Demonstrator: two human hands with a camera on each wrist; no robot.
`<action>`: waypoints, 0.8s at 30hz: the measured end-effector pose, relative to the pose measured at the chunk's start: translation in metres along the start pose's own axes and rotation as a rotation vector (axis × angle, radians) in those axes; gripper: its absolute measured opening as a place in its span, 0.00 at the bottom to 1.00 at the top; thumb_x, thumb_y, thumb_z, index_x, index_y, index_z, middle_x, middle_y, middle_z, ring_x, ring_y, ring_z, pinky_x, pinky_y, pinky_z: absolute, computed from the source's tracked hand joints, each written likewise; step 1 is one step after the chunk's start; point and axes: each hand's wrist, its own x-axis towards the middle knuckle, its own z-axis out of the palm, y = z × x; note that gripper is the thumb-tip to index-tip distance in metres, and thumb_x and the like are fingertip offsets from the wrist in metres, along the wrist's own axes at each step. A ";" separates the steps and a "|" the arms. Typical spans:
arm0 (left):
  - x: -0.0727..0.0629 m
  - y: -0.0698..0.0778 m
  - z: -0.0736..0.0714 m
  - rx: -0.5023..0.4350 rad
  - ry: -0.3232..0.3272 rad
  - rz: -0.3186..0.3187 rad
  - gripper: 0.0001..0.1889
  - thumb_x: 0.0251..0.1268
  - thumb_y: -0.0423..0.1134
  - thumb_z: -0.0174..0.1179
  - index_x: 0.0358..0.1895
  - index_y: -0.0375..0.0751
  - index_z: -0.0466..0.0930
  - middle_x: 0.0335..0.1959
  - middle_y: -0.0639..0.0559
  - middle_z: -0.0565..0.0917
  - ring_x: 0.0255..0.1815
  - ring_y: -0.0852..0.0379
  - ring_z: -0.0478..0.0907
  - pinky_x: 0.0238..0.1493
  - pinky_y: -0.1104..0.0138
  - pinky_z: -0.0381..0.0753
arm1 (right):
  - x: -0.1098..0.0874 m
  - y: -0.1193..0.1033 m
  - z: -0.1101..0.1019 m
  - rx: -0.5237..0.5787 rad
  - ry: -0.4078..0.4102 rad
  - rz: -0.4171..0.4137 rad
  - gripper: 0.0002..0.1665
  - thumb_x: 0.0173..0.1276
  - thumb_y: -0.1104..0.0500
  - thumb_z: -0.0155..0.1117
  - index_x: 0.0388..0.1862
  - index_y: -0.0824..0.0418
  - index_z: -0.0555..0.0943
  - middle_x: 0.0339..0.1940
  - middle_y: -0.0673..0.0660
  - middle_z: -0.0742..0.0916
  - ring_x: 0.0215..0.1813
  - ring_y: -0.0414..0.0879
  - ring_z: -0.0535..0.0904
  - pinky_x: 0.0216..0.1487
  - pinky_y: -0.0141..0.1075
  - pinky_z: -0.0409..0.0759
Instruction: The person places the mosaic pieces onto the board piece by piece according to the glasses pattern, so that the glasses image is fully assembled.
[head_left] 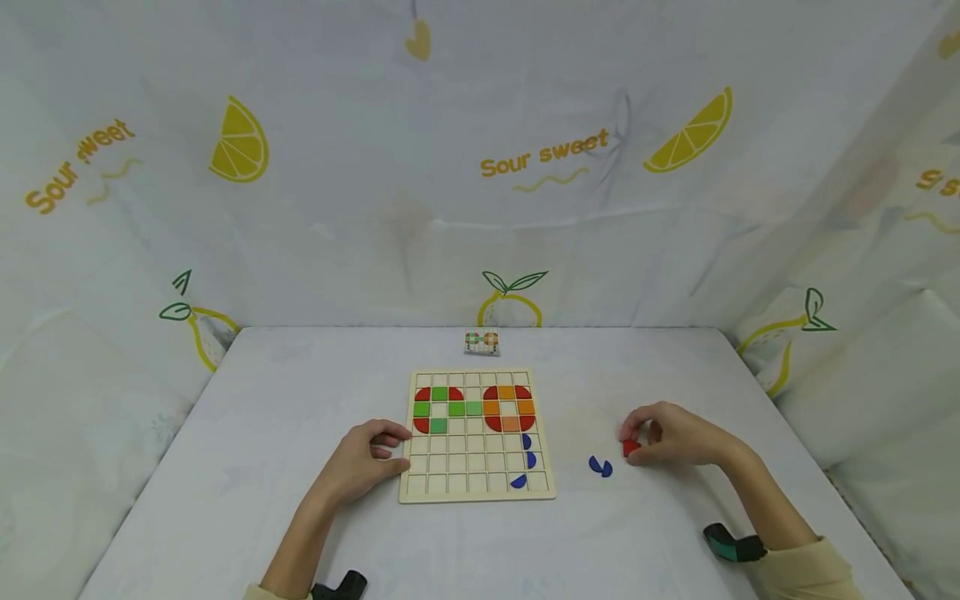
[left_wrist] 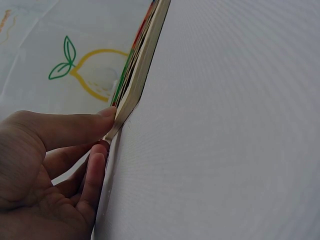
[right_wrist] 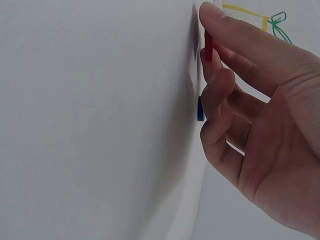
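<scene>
A square wooden grid board point(head_left: 450, 483) lies on the table with red, green and orange flat pieces in its upper rows. Several blue half-round pieces point(head_left: 531, 460) lie in cells along its right side and lower right. My left hand point(head_left: 358, 462) touches the board's left edge with thumb and fingertips. In the left wrist view the thumb point(left_wrist: 75, 129) rests against the board's pale rim point(left_wrist: 135, 90). Right of the board, my right hand point(head_left: 675, 435) pinches a red flat piece point(head_left: 631, 447) between thumb and fingers, low over the table. Its full outline is hidden by the fingers.
Two blue half-round pieces point(head_left: 600, 467) lie on the white table between the board and my right hand. Behind the board stands a small pattern card point(head_left: 482, 342). White printed cloth point(head_left: 360, 225) hangs around the back and sides.
</scene>
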 end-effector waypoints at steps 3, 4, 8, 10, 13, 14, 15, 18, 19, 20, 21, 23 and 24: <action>0.000 0.000 0.000 0.004 0.002 0.002 0.19 0.58 0.33 0.79 0.53 0.43 0.89 0.51 0.49 0.88 0.49 0.56 0.83 0.54 0.65 0.84 | 0.005 -0.008 0.002 -0.022 0.016 -0.018 0.12 0.68 0.55 0.81 0.46 0.55 0.88 0.39 0.48 0.88 0.36 0.36 0.77 0.36 0.29 0.79; 0.000 0.001 0.000 0.006 0.002 0.002 0.19 0.58 0.33 0.79 0.53 0.43 0.89 0.51 0.49 0.88 0.49 0.56 0.83 0.53 0.65 0.84 | 0.007 -0.012 0.002 -0.030 0.022 -0.019 0.12 0.68 0.55 0.81 0.47 0.55 0.88 0.40 0.48 0.88 0.37 0.37 0.78 0.38 0.29 0.80; 0.000 0.000 0.001 0.008 0.003 0.003 0.19 0.58 0.33 0.79 0.53 0.43 0.89 0.51 0.49 0.88 0.49 0.56 0.83 0.53 0.66 0.84 | 0.019 -0.028 0.005 -0.030 0.037 -0.009 0.14 0.69 0.56 0.80 0.50 0.57 0.87 0.44 0.50 0.89 0.38 0.41 0.81 0.40 0.30 0.85; 0.000 0.000 0.001 0.005 0.003 0.002 0.19 0.58 0.33 0.79 0.53 0.43 0.89 0.51 0.49 0.88 0.49 0.56 0.83 0.53 0.66 0.83 | 0.025 -0.036 0.006 -0.028 0.047 -0.004 0.15 0.69 0.56 0.80 0.51 0.58 0.87 0.45 0.51 0.89 0.38 0.43 0.82 0.40 0.30 0.86; 0.000 0.000 0.000 0.000 -0.001 0.003 0.19 0.58 0.33 0.79 0.53 0.42 0.89 0.51 0.49 0.88 0.50 0.55 0.83 0.53 0.66 0.83 | 0.035 -0.046 0.010 -0.022 0.060 -0.011 0.16 0.69 0.56 0.80 0.52 0.59 0.87 0.46 0.51 0.90 0.38 0.45 0.82 0.41 0.31 0.87; 0.000 0.000 0.000 -0.001 -0.001 0.003 0.19 0.58 0.33 0.79 0.53 0.42 0.89 0.51 0.49 0.88 0.50 0.55 0.83 0.53 0.66 0.84 | 0.038 -0.050 0.012 -0.020 0.062 -0.019 0.17 0.69 0.56 0.80 0.53 0.60 0.87 0.46 0.52 0.90 0.39 0.45 0.82 0.41 0.31 0.87; 0.000 0.000 0.000 0.000 -0.002 0.002 0.19 0.58 0.33 0.79 0.54 0.42 0.89 0.51 0.49 0.88 0.50 0.55 0.83 0.53 0.65 0.84 | 0.042 -0.053 0.013 -0.018 0.064 -0.027 0.17 0.70 0.57 0.80 0.53 0.60 0.87 0.46 0.52 0.90 0.39 0.45 0.83 0.42 0.32 0.87; -0.001 0.001 0.000 0.000 -0.004 0.003 0.20 0.58 0.34 0.80 0.54 0.42 0.88 0.51 0.48 0.88 0.49 0.55 0.83 0.53 0.64 0.84 | 0.055 -0.063 0.018 -0.011 0.070 -0.061 0.17 0.70 0.57 0.79 0.54 0.61 0.87 0.47 0.53 0.90 0.39 0.47 0.83 0.43 0.33 0.88; -0.001 0.001 0.000 0.000 -0.004 0.001 0.20 0.58 0.34 0.80 0.54 0.42 0.88 0.51 0.48 0.88 0.49 0.55 0.83 0.54 0.64 0.84 | 0.060 -0.066 0.020 -0.007 0.070 -0.071 0.17 0.71 0.56 0.79 0.54 0.61 0.87 0.48 0.53 0.90 0.39 0.47 0.83 0.43 0.33 0.88; -0.001 0.001 0.000 0.000 -0.004 -0.001 0.20 0.59 0.34 0.79 0.54 0.43 0.88 0.51 0.48 0.87 0.49 0.55 0.83 0.54 0.63 0.84 | 0.065 -0.070 0.022 -0.004 0.071 -0.078 0.17 0.71 0.56 0.79 0.55 0.61 0.87 0.49 0.54 0.90 0.39 0.48 0.83 0.44 0.34 0.88; -0.001 0.001 0.000 -0.001 -0.005 -0.001 0.20 0.59 0.34 0.79 0.54 0.43 0.88 0.51 0.48 0.87 0.49 0.55 0.83 0.54 0.63 0.84 | 0.069 -0.073 0.024 0.000 0.072 -0.089 0.17 0.71 0.56 0.79 0.55 0.60 0.87 0.49 0.54 0.90 0.39 0.48 0.83 0.45 0.34 0.88; 0.000 0.000 0.000 -0.002 -0.006 0.000 0.20 0.59 0.34 0.80 0.54 0.43 0.88 0.51 0.48 0.87 0.49 0.55 0.83 0.54 0.63 0.84 | 0.078 -0.081 0.027 0.009 0.073 -0.110 0.18 0.71 0.56 0.79 0.55 0.60 0.87 0.50 0.55 0.90 0.39 0.48 0.83 0.46 0.35 0.88; 0.000 0.000 0.000 -0.002 -0.007 -0.001 0.20 0.59 0.34 0.80 0.54 0.43 0.88 0.51 0.48 0.88 0.49 0.55 0.83 0.54 0.64 0.84 | 0.082 -0.084 0.029 0.014 0.072 -0.121 0.18 0.71 0.56 0.79 0.56 0.61 0.87 0.51 0.56 0.90 0.40 0.48 0.83 0.46 0.35 0.88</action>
